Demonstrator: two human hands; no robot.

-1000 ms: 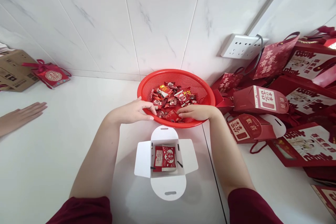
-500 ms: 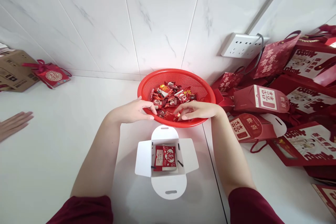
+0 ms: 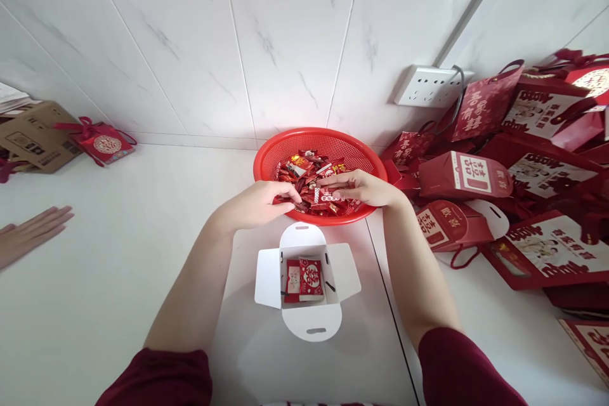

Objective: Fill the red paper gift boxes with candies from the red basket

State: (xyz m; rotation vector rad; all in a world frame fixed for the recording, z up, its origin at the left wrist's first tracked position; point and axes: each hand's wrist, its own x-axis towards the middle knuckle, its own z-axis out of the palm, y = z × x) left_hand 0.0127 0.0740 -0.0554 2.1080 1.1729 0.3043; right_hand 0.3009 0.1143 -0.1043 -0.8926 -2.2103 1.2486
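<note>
My right hand [image 3: 364, 189] is over the right side of a red plastic basket [image 3: 266, 151], with its thumb and fingers on a red candy packet [image 3: 327, 196]. Toward the basket's front left rim my left hand [image 3: 259, 203] reaches in with curved fingers, thumb apart, close to the wrapped candies [image 3: 304, 168]. Nothing shows in that hand. In front of the basket stands a white-lined box [image 3: 311, 322], its flaps folded outward. Inside it lie a red packet with white lettering [image 3: 311, 277] and a smaller red and pale one [image 3: 294, 279].
Red gift boxes and bags [image 3: 464, 174] crowd the right side below a wall socket strip [image 3: 431, 87]. At left are a cardboard box [image 3: 40, 139] and a small red gift box [image 3: 105, 143]. Another person's hand [image 3: 35, 231] rests at the left edge. A tiled wall [image 3: 290, 44] closes the back.
My right hand has lifted slightly with a red candy packet at its fingers. My left hand has shifted right over the candies. The view has moved a little.
</note>
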